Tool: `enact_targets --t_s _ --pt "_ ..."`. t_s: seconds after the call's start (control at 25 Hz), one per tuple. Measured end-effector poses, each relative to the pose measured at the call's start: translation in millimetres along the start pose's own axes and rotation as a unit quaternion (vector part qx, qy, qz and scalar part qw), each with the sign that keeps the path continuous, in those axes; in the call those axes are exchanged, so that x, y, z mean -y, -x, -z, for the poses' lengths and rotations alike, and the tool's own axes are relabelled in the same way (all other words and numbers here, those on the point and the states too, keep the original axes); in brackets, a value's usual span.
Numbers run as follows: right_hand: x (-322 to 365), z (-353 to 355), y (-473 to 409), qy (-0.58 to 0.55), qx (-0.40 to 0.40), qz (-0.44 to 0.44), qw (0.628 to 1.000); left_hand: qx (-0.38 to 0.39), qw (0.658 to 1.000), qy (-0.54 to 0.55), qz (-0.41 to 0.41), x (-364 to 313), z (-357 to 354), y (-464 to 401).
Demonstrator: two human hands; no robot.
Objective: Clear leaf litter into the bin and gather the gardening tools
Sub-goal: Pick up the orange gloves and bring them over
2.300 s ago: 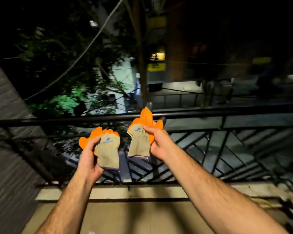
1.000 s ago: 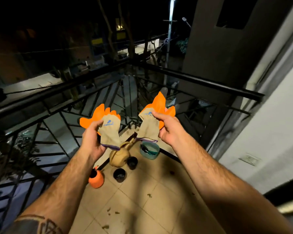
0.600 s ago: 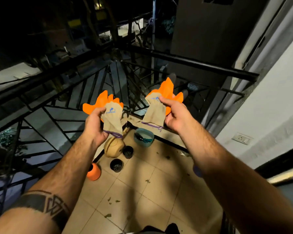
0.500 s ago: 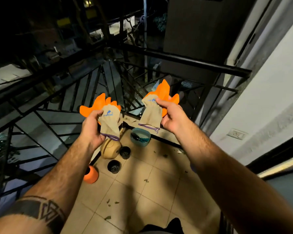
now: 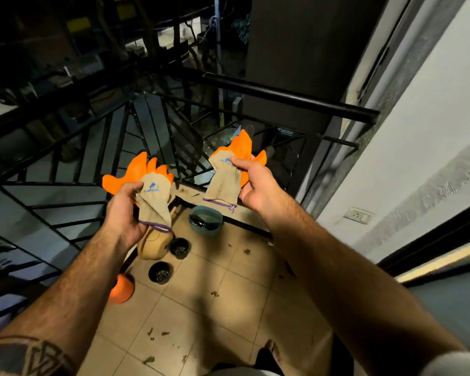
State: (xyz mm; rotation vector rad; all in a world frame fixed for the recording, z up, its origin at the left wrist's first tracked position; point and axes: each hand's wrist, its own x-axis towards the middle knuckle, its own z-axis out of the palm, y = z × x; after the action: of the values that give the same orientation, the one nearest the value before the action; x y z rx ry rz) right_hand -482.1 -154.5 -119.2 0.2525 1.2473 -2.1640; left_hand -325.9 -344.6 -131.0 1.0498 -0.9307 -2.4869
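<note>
The left hand [image 5: 125,213] grips one glove [image 5: 152,194] by its beige cuff, fingers curled round the fabric, orange fingertips pointing up. Below it on the tiled floor [image 5: 228,308] stand an orange pot [image 5: 122,289], a tan watering can [image 5: 155,245], two black pots [image 5: 160,272] and a teal bowl [image 5: 205,221]. Leaf litter [image 5: 156,333] lies scattered over the tiles. The right hand [image 5: 258,185] pinches the second glove [image 5: 228,177] at its cuff. A black railing [image 5: 282,96] runs behind.

The lone head camera looks steeply down, close over both forearms, toward the balcony floor [image 5: 201,308] and railing [image 5: 282,93].
</note>
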Motion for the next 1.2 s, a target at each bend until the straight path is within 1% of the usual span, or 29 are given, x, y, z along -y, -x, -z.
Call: enact_targets --t_s 0.08,0.28,0.48,0.64,0.76,0.92,1.08,1.2 --pt "17.7 9.3 -13.5 0.012 0.01 -0.006 1.0 -0.004 1.0 0.017 0.001 13.6 -14.9 -6.0" --pt "59.3 33.6 -45.3 0.045 0.038 -0.013 0.998 -0.01 0.999 0.034 -0.033 36.2 -56.5 -12.1" --pt "68.4 48.5 -75.4 0.061 0.051 -0.033 0.996 -0.022 0.997 0.059 -0.037 53.6 -69.3 -24.0" --pt "63.0 46.1 -95.2 0.057 0.041 -0.036 0.997 -0.026 0.997 0.062 -0.037 43.9 -65.7 -43.3" --pt "65.9 40.5 -108.1 0.062 0.031 -0.024 0.997 -0.05 0.998 0.029 -0.024 28.8 -63.3 -63.8" --pt "72.1 30.9 -119.8 0.064 0.013 0.0 0.998 -0.051 0.999 0.009 -0.005 20.0 -63.4 -96.8" --pt "72.4 9.5 -130.1 0.047 -0.013 0.014 0.999 -0.02 1.0 0.0 0.014 7.7 -77.3 -113.0" --pt "70.2 -5.0 -138.2 0.045 -0.011 0.013 0.999 -0.003 1.0 -0.007 0.029 -2.0 -87.3 -122.5"
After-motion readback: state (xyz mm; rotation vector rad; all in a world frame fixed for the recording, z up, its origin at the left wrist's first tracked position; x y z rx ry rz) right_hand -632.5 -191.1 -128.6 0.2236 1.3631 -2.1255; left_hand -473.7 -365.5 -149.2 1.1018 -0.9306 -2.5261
